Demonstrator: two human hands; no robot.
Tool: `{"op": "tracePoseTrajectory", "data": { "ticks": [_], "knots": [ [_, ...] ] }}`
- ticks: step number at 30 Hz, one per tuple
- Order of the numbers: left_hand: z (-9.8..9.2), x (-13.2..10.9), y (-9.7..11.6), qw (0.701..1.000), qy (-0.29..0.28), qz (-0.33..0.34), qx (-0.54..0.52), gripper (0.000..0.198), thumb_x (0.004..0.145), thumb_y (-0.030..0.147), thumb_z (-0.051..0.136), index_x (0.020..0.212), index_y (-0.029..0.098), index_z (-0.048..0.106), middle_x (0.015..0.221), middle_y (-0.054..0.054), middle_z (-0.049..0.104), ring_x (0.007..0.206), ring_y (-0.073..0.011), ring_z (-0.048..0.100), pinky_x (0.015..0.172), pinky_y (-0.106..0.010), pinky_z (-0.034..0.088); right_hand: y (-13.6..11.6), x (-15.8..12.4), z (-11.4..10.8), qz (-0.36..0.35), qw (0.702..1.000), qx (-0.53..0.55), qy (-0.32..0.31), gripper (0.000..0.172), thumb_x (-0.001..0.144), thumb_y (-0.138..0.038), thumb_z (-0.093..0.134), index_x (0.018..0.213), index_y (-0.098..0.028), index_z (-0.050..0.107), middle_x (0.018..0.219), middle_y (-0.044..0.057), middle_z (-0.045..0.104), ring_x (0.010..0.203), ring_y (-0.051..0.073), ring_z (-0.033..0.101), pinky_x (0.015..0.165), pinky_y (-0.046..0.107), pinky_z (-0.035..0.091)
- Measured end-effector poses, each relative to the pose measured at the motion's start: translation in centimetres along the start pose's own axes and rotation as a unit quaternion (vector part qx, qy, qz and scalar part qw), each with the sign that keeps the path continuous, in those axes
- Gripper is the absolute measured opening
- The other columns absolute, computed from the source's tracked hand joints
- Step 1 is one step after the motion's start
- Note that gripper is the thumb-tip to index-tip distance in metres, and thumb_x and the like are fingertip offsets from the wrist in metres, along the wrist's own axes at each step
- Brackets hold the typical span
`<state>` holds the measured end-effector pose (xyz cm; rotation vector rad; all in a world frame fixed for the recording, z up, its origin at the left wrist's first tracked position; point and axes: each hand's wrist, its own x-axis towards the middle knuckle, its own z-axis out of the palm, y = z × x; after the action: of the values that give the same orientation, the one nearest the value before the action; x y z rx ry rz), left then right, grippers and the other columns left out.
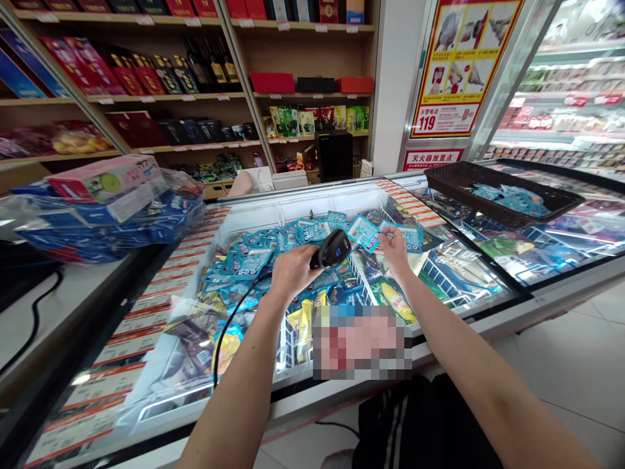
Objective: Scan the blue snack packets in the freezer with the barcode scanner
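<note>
My left hand [291, 273] is shut around a black handheld barcode scanner [332, 250], whose black cable [225, 339] trails down into the chest freezer. The scanner's nose faces a light-blue sachet [364, 233], which is held up just above the freezer. My right hand [393, 253] pinches a strip of these sachets, and its fingers are at the strip's right part [409, 237]. Beneath both hands lies a heap of blue sachets [254, 260] in the freezer [195, 365], beside other bright packets. A wire divider [364, 280] runs between the compartments.
A dark woven basket [502, 194] holding blue sachets sits on the freezer's glass lid at right. Plastic-wrapped boxes [107, 212] are piled at left. Wooden shelves [195, 85] of boxed goods stand behind. A pixelated patch [361, 342] covers the freezer's near rim.
</note>
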<state>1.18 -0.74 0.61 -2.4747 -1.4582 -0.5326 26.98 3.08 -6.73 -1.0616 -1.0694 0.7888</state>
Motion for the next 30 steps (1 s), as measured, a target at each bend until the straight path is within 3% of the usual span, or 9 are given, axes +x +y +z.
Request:
{"op": "tracePoseTrajectory", "data": {
  "ticks": [5, 8, 13, 17, 22, 26, 30],
  "knots": [
    [0.1, 0.0, -0.1, 1.0, 0.014, -0.003, 0.007, 0.032, 0.079, 0.04, 0.05, 0.106, 0.025, 0.059, 0.103, -0.003, 0.067, 0.09, -0.0225, 0.062, 0.062, -0.029, 0.043, 0.0, 0.0, 0.0, -0.012, 1.0, -0.006, 0.002, 0.033, 0.076, -0.047, 0.051, 0.099, -0.025, 0.04, 0.068, -0.002, 0.056, 0.067, 0.019, 0.06, 0.061, 0.038, 0.054],
    [0.2, 0.0, -0.2, 1.0, 0.017, -0.007, 0.009, 0.032, 0.079, 0.04, 0.05, 0.106, 0.025, 0.059, 0.102, -0.003, 0.067, 0.09, -0.0223, 0.062, 0.062, -0.028, 0.043, -0.1, -0.2, -0.2, -0.032, 0.996, -0.083, 0.017, 0.036, 0.078, -0.047, 0.047, 0.106, -0.024, 0.042, 0.064, -0.003, 0.053, 0.062, 0.019, 0.057, 0.059, 0.037, 0.052],
    [0.2, 0.0, -0.3, 1.0, 0.017, -0.006, 0.01, 0.032, 0.079, 0.04, 0.049, 0.105, 0.025, 0.059, 0.1, -0.004, 0.067, 0.088, -0.0215, 0.062, 0.063, -0.028, 0.043, -1.0, -0.4, -1.2, -0.083, 0.95, -0.291, 0.084, 0.033, 0.086, -0.041, 0.035, 0.109, -0.023, 0.05, 0.068, 0.001, 0.055, 0.066, 0.021, 0.054, 0.074, 0.04, 0.045],
    [0.1, 0.0, -0.3, 1.0, 0.016, -0.005, 0.016, 0.032, 0.08, 0.04, 0.048, 0.105, 0.025, 0.059, 0.098, -0.004, 0.067, 0.088, -0.0211, 0.061, 0.062, -0.028, 0.042, -1.5, -0.1, -2.2, -0.075, 0.922, -0.354, 0.14, 0.036, 0.087, -0.037, 0.033, 0.11, -0.019, 0.053, 0.069, 0.005, 0.056, 0.067, 0.022, 0.052, 0.077, 0.041, 0.04],
    [0.2, 0.0, -0.4, 1.0, 0.018, -0.004, 0.024, 0.032, 0.08, 0.041, 0.048, 0.106, 0.025, 0.059, 0.098, -0.003, 0.067, 0.088, -0.021, 0.061, 0.061, -0.028, 0.041, -1.4, 0.2, -3.2, -0.048, 0.887, -0.428, 0.165, 0.038, 0.087, -0.032, 0.032, 0.114, -0.015, 0.052, 0.089, 0.012, 0.057, 0.085, 0.026, 0.051, 0.08, 0.041, 0.037],
    [0.3, 0.0, -0.5, 0.999, 0.024, 0.002, 0.021, 0.031, 0.08, 0.041, 0.048, 0.106, 0.026, 0.058, 0.099, -0.003, 0.066, 0.088, -0.0211, 0.061, 0.062, -0.028, 0.041, -1.6, -0.2, -3.3, -0.076, 0.855, -0.481, 0.18, 0.033, 0.085, -0.03, 0.038, 0.109, -0.016, 0.056, 0.112, 0.017, 0.05, 0.104, 0.03, 0.043, 0.086, 0.042, 0.034],
    [0.3, 0.0, -0.5, 0.999, 0.026, -0.005, 0.019, 0.032, 0.08, 0.041, 0.049, 0.105, 0.025, 0.058, 0.099, -0.004, 0.066, 0.089, -0.0216, 0.061, 0.063, -0.028, 0.042, -2.0, -0.8, -2.4, -0.137, 0.832, -0.524, 0.121, 0.036, 0.086, -0.037, 0.042, 0.114, -0.02, 0.057, 0.122, 0.015, 0.047, 0.115, 0.033, 0.035, 0.093, 0.051, 0.028]
  ]
}}
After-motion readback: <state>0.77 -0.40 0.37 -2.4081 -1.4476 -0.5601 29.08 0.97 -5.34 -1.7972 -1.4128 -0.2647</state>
